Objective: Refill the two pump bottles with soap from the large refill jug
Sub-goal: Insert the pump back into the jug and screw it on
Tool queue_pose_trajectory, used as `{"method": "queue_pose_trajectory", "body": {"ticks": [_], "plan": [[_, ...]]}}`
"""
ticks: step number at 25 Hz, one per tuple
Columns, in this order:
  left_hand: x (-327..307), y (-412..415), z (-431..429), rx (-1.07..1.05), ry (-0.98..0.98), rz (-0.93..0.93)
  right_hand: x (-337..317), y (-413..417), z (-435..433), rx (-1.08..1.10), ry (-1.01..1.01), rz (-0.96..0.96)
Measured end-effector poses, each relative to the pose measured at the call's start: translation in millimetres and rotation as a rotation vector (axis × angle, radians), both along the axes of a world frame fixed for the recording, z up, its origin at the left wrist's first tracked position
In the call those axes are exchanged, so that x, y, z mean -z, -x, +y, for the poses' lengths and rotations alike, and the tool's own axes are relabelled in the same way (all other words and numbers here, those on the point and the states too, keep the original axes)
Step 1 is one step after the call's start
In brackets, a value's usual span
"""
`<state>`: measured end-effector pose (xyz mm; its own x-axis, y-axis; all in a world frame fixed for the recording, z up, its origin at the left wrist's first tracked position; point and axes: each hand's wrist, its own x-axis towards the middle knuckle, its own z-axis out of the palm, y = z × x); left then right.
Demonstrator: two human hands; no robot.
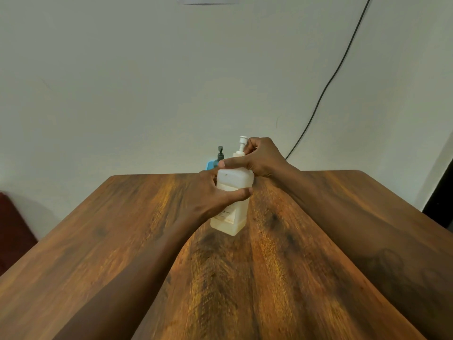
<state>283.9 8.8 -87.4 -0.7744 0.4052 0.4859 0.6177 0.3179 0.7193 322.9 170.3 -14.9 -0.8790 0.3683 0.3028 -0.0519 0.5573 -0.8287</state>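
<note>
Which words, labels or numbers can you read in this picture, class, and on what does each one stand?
None can be read.
White pump bottle: its label has dark print, too blurred and small to read, and partly covered by the left hand.
Dark pump bottle: no text shows.

Home: wooden table (122,241), bare wall (122,82)

the white pump bottle (231,204) is square-sided and translucent, with pale yellowish soap low in it, and it stands upright on its base in the grip of the left hand (215,195). its white pump head (242,143) sits under the fingertips of the right hand (259,158). a dark pump bottle (220,157) stands upright just beyond the left hand, mostly hidden.
</note>
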Motion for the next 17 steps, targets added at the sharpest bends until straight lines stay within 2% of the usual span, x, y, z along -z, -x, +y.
{"method": "queue_pose_trajectory", "body": {"ticks": [3,11,14,17], "plan": [[-0.3,-0.2,3.8,-0.034,0.004,0.018,-4.6,1.6,0.7,0.026,-0.122,0.003],[-9.8,10.6,-5.2,0.071,-0.053,-0.048,-15.4,-8.4,14.6,-0.352,0.186,0.040],[-9.1,14.6,-6.8,0.097,-0.087,-0.107,-18.9,-6.3,19.2,-0.459,0.233,0.020],[-9.4,16.7,-8.4,0.101,-0.088,-0.127,-19.3,-6.9,17.9,-0.474,0.205,0.018]]}}
